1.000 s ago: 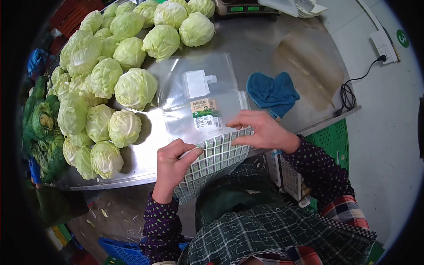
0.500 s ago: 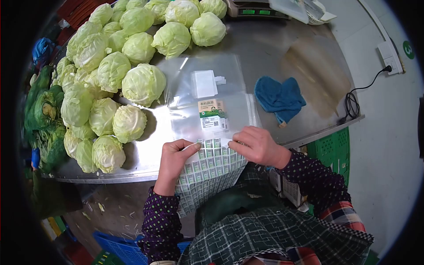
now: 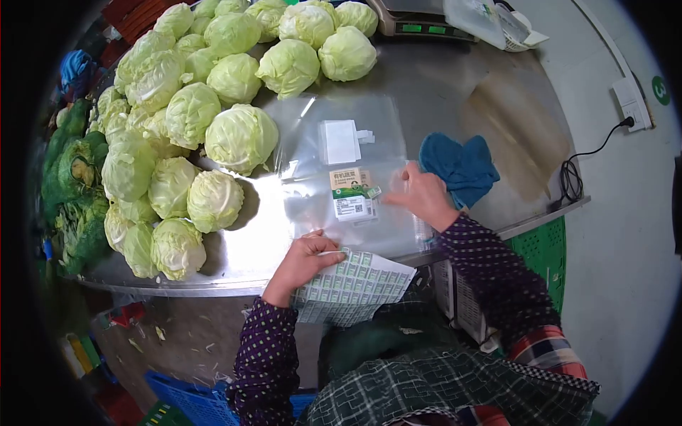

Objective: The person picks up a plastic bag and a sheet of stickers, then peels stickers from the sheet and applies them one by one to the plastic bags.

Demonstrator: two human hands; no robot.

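My left hand (image 3: 307, 264) is closed on a sheet of small green-and-white stickers (image 3: 355, 284), pinching its top left corner at the table's front edge. Slightly blurred, my right hand (image 3: 426, 197) is over the clear plastic bags (image 3: 302, 202). At its fingertips is one small sticker (image 3: 374, 192), just above the printed label. That green-and-tan label (image 3: 348, 201) lies on the bags, partly over a second one. Higher on the bags is a white paper piece (image 3: 341, 142). A blue cloth (image 3: 462, 170) lies just right of my right hand.
Many cabbages (image 3: 241, 138) are piled on the left of the metal table (image 3: 419, 78). A scale (image 3: 426, 25) stands at the back beside a white basket (image 3: 515, 32). A black cord (image 3: 593, 149) hangs at the right wall, and a green crate (image 3: 543, 248) sits below.
My right hand has left the sticker sheet and moved up and right over the bags, a small sticker at its fingertips. My left hand has lowered slightly with the sheet, which now tilts.
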